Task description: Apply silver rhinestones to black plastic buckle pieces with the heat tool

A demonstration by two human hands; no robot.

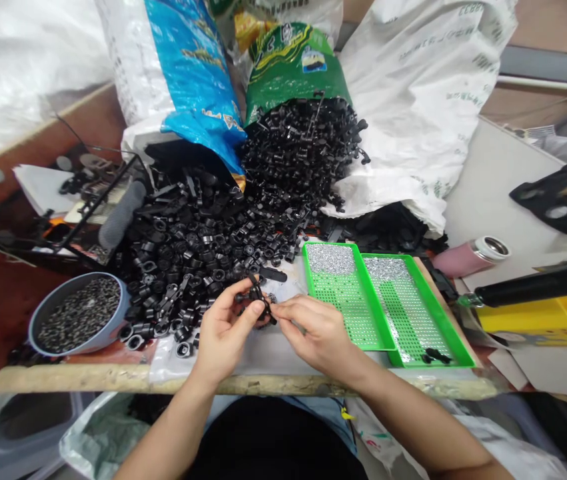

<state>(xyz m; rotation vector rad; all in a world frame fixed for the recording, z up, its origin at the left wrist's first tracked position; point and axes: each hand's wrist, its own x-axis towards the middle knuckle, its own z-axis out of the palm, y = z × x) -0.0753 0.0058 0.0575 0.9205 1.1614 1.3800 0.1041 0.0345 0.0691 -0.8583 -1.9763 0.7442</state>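
Observation:
My left hand [223, 327] and my right hand [313, 330] meet over the near edge of the table, both pinching a small black plastic part [259, 298] between their fingertips. Just behind the hands lies a big heap of black plastic parts [203, 233], spilled from a blue bag [188, 73] and a green bag [293, 67]. To the right of my right hand stand two green perforated trays [363, 320] holding small silvery pieces.
A grey bowl [46, 313] of small dark pieces sits at the left. A pink flask [468, 257] lies beyond the trays, with a yellow box [543, 323] and a black tool [538, 287] at the right. White sacks [423, 100] stand behind. The table's wooden edge [88, 379] runs along the front.

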